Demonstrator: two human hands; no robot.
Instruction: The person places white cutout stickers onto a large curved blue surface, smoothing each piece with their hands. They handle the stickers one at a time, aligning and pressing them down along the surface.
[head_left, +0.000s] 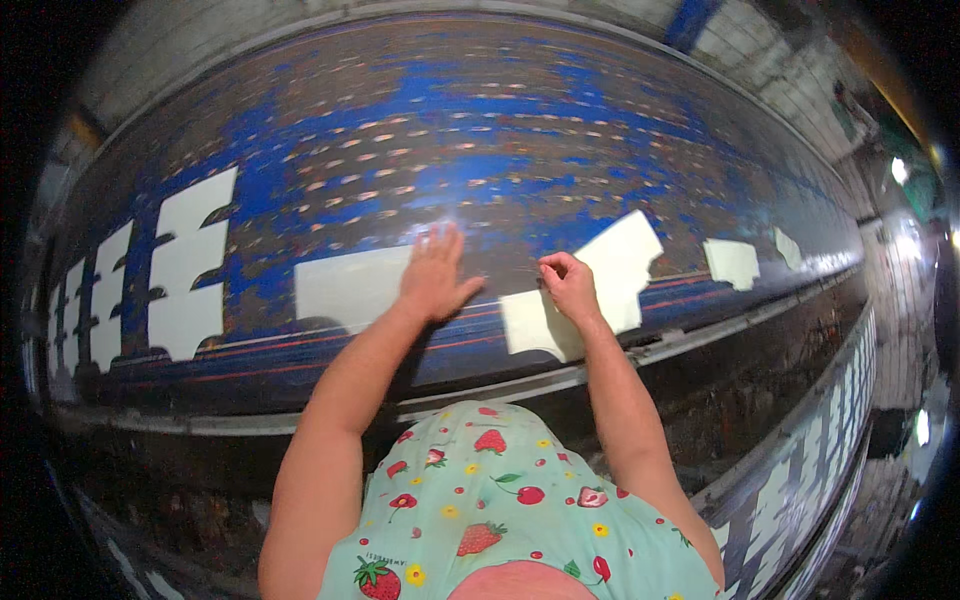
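Observation:
My left hand (436, 276) lies flat with fingers spread on the right end of a pale cut fabric piece (349, 285), on a long table (465, 225) stained blue and brown. My right hand (570, 283) has its fingers curled together above a second pale piece (619, 259), which lies askew near the table's front edge. Whether the right fingers pinch anything cannot be told. Farther left, shaped pale pieces (191, 262) are laid end to end in columns across the table.
Two smaller pale pieces lie to the right, a folded-looking one (731, 262) and a narrow one (787, 249). A metal rail (525, 385) runs along the near edge. Another long table with pale pieces (795, 480) stands at the lower right.

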